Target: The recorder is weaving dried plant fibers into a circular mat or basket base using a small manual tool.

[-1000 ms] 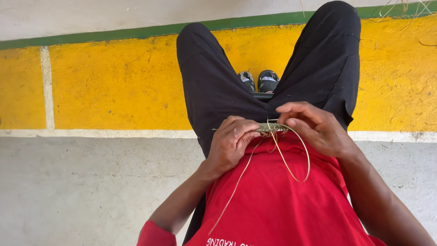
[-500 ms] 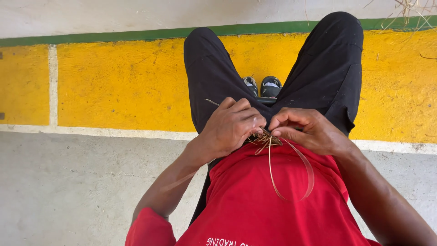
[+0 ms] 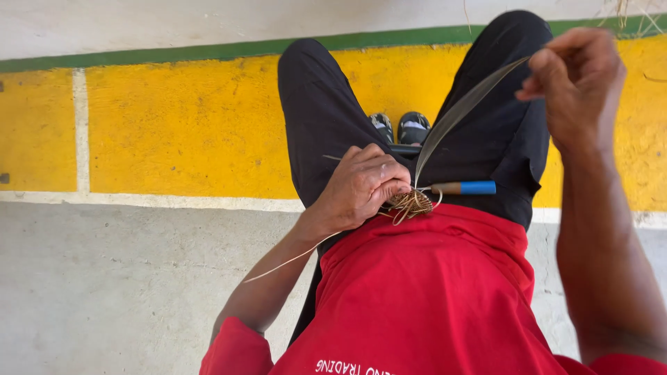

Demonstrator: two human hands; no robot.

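I sit with my legs in black trousers stretched out and a red shirt over my lap. My left hand (image 3: 361, 186) grips a small coiled bundle of woven straw (image 3: 410, 203) at my waist. My right hand (image 3: 573, 80) is raised at the upper right and pinches the end of a long flat fibre strip (image 3: 462, 110), pulled taut from the bundle. A tool with a wooden and blue handle (image 3: 464, 187) lies across my right thigh beside the bundle. A thin straw strand (image 3: 288, 262) trails down past my left forearm.
A yellow painted wall band (image 3: 174, 125) with a green stripe (image 3: 174, 52) above it runs ahead of me. Grey concrete floor (image 3: 104, 292) lies to my left. My dark shoes (image 3: 399, 127) show between my knees. Loose dry straws (image 3: 636, 10) hang at the top right.
My right hand has left the bundle and risen up and to the right, drawing the fibre strip out straight. The left hand stays on the bundle. The blue-handled tool is now uncovered.
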